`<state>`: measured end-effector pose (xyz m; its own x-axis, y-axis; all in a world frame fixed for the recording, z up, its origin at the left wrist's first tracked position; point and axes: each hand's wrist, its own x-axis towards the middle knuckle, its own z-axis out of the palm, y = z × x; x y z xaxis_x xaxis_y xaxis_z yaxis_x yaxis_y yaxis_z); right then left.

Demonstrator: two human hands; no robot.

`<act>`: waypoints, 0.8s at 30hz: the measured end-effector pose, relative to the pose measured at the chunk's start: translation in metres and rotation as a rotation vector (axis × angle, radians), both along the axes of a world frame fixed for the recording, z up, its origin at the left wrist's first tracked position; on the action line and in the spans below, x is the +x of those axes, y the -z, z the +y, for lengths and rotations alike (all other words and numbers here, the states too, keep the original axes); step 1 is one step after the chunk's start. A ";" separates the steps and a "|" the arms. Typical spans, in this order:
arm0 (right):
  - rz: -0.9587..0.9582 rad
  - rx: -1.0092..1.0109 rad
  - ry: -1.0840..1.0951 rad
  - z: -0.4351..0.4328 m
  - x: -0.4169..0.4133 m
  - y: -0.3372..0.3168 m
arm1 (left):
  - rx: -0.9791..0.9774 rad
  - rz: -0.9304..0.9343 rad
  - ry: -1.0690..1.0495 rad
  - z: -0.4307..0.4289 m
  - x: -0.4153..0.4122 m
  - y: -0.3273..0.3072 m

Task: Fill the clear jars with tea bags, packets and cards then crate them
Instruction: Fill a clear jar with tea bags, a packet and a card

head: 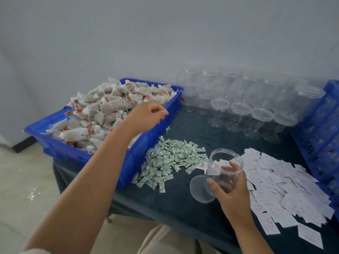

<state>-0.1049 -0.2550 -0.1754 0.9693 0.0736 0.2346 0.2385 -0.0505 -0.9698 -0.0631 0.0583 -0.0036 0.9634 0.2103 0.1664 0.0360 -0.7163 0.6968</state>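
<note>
Left: a blue tray [60,147] heaped with tea bags [102,114], partly hidden by the forearm. The left hand [146,112] hangs over the tray's right rim, fingers curled; whether they pinch anything cannot be told. Mid-counter [183,206]: green packets [170,162]. The right hand [231,187] wraps its fingers round a tilted clear jar [226,167], contents indistinct, lid [200,189] alongside. Right: white cards [286,186], empty jars [240,109] behind, a blue crate [319,129] cut off.

Blue crate [320,131] on the right partly beyond the frame edge; print on the white cards [286,189] illegibly small.
</note>
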 end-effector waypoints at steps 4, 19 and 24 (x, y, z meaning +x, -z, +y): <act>0.007 -0.002 -0.012 0.001 0.001 -0.001 | 0.527 0.539 -0.055 0.058 0.027 0.009; -0.052 -0.043 -0.004 0.003 0.005 0.002 | 0.162 0.102 -0.391 0.091 0.020 0.062; -0.019 -0.038 0.011 0.003 0.002 -0.003 | -0.203 -0.201 -0.436 0.076 0.019 0.044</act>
<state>-0.1028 -0.2518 -0.1726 0.9654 0.0726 0.2503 0.2563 -0.0902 -0.9624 -0.0445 0.1344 -0.0479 0.7321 0.6325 0.2529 0.1526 -0.5142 0.8440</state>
